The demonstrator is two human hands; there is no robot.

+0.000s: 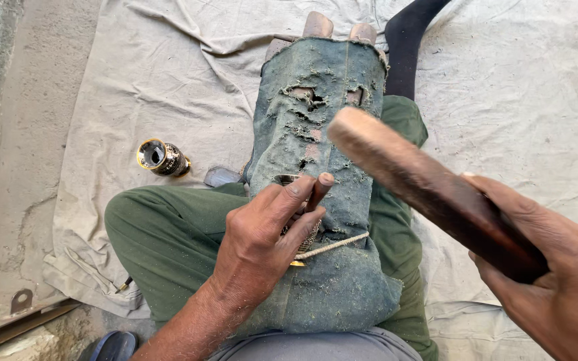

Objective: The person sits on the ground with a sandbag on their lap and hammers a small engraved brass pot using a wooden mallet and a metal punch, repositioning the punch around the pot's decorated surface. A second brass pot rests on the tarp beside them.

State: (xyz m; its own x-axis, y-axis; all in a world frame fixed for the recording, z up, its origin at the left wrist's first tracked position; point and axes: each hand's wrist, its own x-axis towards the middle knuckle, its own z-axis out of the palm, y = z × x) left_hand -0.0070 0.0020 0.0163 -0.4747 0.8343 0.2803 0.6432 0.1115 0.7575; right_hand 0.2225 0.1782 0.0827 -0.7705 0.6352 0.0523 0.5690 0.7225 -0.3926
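Dark reddish wood fills the right hand [556, 281]: its grip is wrapped fully shut around a thick, rounded wooden mallet [429, 187], which is raised and angled over the lap. The left hand [265, 230] is pinched closed too, thumb and fingers bunched on a slim brown punch tool [318, 190], tip pressed down onto a small engraved metal piece [308, 237] that mostly hides beneath the palm. That piece sits on a worn, torn blue-green denim pad [322, 134] draped over a wooden block [318, 25], held between legs in green trousers [168, 234], with a pale cord [332, 246] looped across the pad just beside it.

To do this well, my judgement: keep the punch steady and upright, fingertips clear of its top, and let the mallet land square on the head, light and even, since a glancing blow could skid across the metal.

Further out, a small brass-rimmed patterned metal vase [162, 158] lies on its side on the grey canvas sheet [503, 100], well apart from the hands.
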